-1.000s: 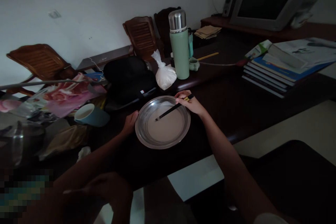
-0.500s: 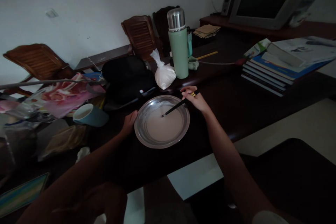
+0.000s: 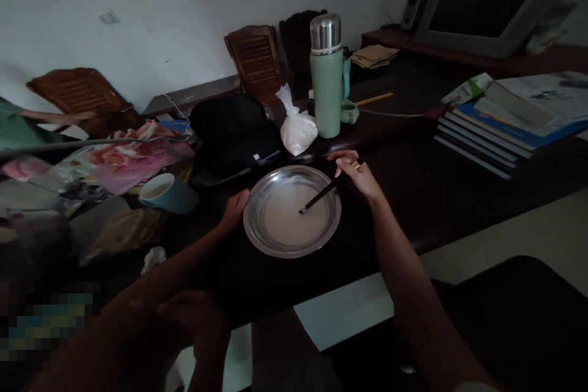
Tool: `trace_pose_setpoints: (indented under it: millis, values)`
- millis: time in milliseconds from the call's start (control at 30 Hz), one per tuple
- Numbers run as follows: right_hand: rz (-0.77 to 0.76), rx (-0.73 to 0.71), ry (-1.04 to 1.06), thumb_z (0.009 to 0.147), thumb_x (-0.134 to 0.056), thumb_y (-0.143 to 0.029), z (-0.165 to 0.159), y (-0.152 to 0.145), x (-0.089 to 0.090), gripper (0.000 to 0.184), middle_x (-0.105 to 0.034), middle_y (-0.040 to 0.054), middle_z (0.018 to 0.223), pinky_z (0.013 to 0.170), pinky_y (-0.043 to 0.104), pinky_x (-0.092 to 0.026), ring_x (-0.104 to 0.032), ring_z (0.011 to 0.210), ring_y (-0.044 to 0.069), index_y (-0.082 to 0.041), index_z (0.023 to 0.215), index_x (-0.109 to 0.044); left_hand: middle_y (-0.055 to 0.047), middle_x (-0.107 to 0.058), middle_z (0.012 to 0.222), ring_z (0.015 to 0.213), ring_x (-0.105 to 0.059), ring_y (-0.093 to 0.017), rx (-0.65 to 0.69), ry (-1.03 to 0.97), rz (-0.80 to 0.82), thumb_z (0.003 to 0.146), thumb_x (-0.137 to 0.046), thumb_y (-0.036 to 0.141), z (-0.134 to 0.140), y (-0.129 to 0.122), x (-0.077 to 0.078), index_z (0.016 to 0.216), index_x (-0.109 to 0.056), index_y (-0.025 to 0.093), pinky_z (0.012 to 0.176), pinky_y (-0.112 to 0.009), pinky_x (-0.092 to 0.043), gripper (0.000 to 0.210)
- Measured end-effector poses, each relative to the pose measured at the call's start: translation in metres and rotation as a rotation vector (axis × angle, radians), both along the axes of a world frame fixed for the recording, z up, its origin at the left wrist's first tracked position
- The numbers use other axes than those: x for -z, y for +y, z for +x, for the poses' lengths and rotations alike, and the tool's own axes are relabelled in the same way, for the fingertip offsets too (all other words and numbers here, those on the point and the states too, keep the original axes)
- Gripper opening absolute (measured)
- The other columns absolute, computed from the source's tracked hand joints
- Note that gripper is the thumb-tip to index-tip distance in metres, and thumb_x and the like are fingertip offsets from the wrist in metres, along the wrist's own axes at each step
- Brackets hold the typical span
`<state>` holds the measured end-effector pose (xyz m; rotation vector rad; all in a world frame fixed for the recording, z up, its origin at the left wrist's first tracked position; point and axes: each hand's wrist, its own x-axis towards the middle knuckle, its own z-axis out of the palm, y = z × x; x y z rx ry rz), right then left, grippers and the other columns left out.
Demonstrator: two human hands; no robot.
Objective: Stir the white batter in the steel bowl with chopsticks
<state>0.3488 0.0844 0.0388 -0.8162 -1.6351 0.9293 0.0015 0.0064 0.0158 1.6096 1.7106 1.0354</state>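
Note:
A round metal bowl [image 3: 252,229] sits on the dark table, with a pale, smooth liquid [image 3: 294,220] inside. My left hand [image 3: 235,208] holds the bowl's left rim, fingers partly hidden beneath the edge. Above the opposite rim, my right hand [image 3: 356,173] is closed around black chopsticks [image 3: 319,196] with gold marks near the top. They slant down leftward, and their tips touch the liquid. Just behind the bowl stand a tied clear bag of white powder [image 3: 298,131] and a tall green thermos [image 3: 327,95] with a silver cap.
A blue mug [image 3: 171,193], a black bag [image 3: 232,131] and heaped plastic bags [image 3: 122,162] crowd the left. Stacked books [image 3: 500,122] lie to the right, a small green cup [image 3: 350,112] behind. Another person's arm [image 3: 59,117] shows far left; a dim limb [image 3: 202,321] shows low.
The chopsticks' tips have moved right and slightly down within the liquid. The view has turned a little left, and another person's arm and green clothing have appeared at the far left.

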Motion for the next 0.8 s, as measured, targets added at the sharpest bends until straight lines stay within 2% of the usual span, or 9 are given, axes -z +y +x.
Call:
trace_pose_setpoints:
  millis: [100,167,300,367,500,567,733,800]
  values:
    - [0.007,-0.146,-0.066,0.088,-0.06,-0.062,-0.007,-0.004,-0.002,0.046,-0.074,0.0056,0.103,0.099,0.044,-0.043,-0.061,0.106,0.026,-0.024,0.066,-0.073,0.003,-0.039,0.06,0.061,-0.037,-0.014,0.027,0.014,0.018,0.085,-0.044,0.062,-0.001,0.001,0.001,0.06,-0.038,0.022,0.058,-0.028,-0.034,0.047]
    - [0.022,-0.171,-0.094,0.086,-0.061,-0.064,-0.012,-0.005,-0.001,0.045,-0.074,0.0055,0.104,0.099,0.044,-0.044,-0.06,0.108,0.027,-0.025,0.069,-0.075,0.003,-0.038,0.06,0.061,-0.037,-0.014,0.038,0.018,0.03,0.087,-0.043,0.058,-0.001,0.001,0.002,0.06,-0.037,0.022,0.058,-0.028,-0.033,0.045]
    - [0.01,0.006,-0.045,0.086,-0.061,-0.063,-0.004,-0.002,0.002,0.043,-0.074,0.0059,0.099,0.104,0.046,-0.04,-0.059,0.111,0.028,-0.026,0.067,-0.074,0.004,-0.037,0.06,0.061,-0.037,-0.014,0.041,0.012,0.032,0.09,-0.041,0.054,-0.001,0.001,0.003,0.061,-0.038,0.022,0.057,-0.027,-0.033,0.043]
    - [0.003,0.014,-0.015,0.089,-0.058,-0.061,0.0,-0.002,0.001,0.047,-0.075,0.0061,0.103,0.104,0.045,-0.04,-0.059,0.112,0.028,-0.025,0.061,-0.071,0.003,-0.038,0.061,0.061,-0.037,-0.014,0.042,0.017,0.023,0.09,-0.042,0.053,-0.001,0.0,0.003,0.061,-0.039,0.022,0.058,-0.027,-0.033,0.043]
    - [0.02,-0.158,-0.094,0.087,-0.062,-0.059,-0.009,-0.006,-0.001,0.043,-0.075,0.0059,0.105,0.101,0.044,-0.043,-0.061,0.109,0.027,-0.025,0.066,-0.074,0.004,-0.037,0.06,0.061,-0.037,-0.014,0.027,0.004,0.016,0.09,-0.043,0.054,0.0,0.0,0.003,0.06,-0.037,0.022,0.057,-0.027,-0.034,0.044]
    - [0.04,-0.183,-0.108,0.086,-0.063,-0.061,-0.014,-0.006,0.0,0.042,-0.074,0.0066,0.103,0.099,0.045,-0.044,-0.061,0.107,0.027,-0.025,0.069,-0.075,0.004,-0.037,0.06,0.061,-0.037,-0.014,0.022,-0.004,0.017,0.09,-0.043,0.054,0.0,0.001,0.004,0.06,-0.037,0.022,0.057,-0.027,-0.034,0.044]
    - [0.002,0.058,-0.01,0.086,-0.062,-0.064,-0.003,0.0,0.003,0.045,-0.074,0.0075,0.097,0.101,0.046,-0.042,-0.061,0.107,0.028,-0.025,0.064,-0.072,0.003,-0.038,0.06,0.061,-0.037,-0.014,0.03,-0.009,0.017,0.09,-0.043,0.052,-0.001,0.001,0.005,0.06,-0.038,0.022,0.057,-0.027,-0.033,0.043]
    - [-0.006,0.025,0.004,0.088,-0.059,-0.063,0.0,-0.001,0.002,0.049,-0.074,0.0074,0.098,0.101,0.046,-0.043,-0.061,0.108,0.028,-0.025,0.06,-0.07,0.003,-0.038,0.06,0.061,-0.037,-0.014,0.028,-0.006,0.02,0.09,-0.043,0.051,0.0,0.001,0.004,0.06,-0.038,0.022,0.057,-0.027,-0.034,0.042]
